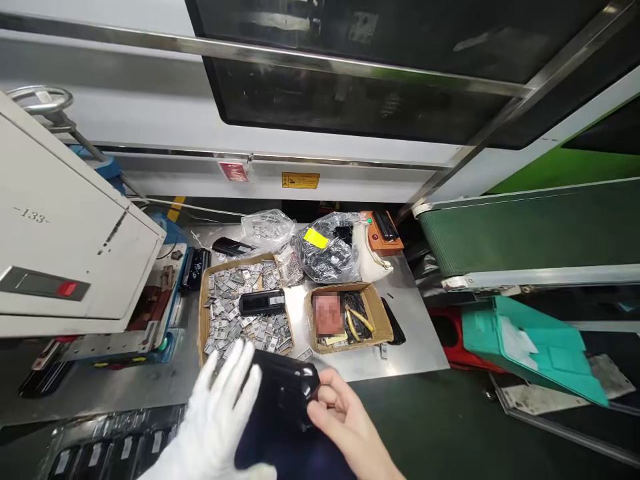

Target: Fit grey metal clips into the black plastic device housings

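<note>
A glossy black plastic part (pixel 287 373) is held low in front of me, close to the metal table's front edge. Bare fingers and thumb of my right hand (pixel 345 420) pinch its right end. My left hand (pixel 220 407), in a white glove, has its fingers stretched and spread at the part's left side; whether it touches the part I cannot tell. Just beyond lies a cardboard box (pixel 204 313) full of small grey metal pieces, with another black part (pixel 261 303) on top of them.
Right of that box, a smaller cardboard box (pixel 383 317) holds yellow-handled pliers (pixel 357 322) and small black pieces. Behind are plastic bags (pixel 327 250). A machine with a white cabinet (pixel 65 220) stands left, a green conveyor (pixel 540 230) right. A tray of black parts (pixel 115 443) sits lower left.
</note>
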Demonstrator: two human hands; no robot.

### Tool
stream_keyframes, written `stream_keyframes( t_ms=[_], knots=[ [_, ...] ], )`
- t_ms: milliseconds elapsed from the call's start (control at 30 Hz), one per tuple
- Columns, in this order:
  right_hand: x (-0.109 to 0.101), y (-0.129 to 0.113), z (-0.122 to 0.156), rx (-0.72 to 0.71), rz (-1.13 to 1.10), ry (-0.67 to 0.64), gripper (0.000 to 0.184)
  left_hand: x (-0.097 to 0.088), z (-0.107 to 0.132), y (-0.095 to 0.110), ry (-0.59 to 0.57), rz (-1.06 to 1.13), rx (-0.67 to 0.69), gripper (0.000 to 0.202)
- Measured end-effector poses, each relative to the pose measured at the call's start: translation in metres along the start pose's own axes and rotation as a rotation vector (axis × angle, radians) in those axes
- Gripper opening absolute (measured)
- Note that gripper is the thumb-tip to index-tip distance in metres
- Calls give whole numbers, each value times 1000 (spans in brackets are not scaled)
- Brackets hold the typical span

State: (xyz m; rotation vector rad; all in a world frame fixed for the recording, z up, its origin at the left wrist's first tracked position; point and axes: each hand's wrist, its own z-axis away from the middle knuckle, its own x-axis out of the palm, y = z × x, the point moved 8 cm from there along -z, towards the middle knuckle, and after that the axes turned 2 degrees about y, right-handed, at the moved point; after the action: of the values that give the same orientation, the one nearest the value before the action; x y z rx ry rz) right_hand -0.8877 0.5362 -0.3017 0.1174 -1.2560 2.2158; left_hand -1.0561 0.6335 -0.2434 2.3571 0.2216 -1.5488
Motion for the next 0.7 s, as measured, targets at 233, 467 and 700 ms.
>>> stream_keyframes(
  t_ms=[233, 467, 700],
  knots=[
    [10, -8, -5, -5, 48, -112, 59, 30, -16, 8, 42, -120, 22, 59],
    [12, -18, -5, -15, 70, -100, 65, 18, -42, 10, 69, -104, 88, 49],
    [-51, -40, -72, -193, 578, -154, 44, 16, -38, -10, 245, -79, -131, 57]
  ],
)
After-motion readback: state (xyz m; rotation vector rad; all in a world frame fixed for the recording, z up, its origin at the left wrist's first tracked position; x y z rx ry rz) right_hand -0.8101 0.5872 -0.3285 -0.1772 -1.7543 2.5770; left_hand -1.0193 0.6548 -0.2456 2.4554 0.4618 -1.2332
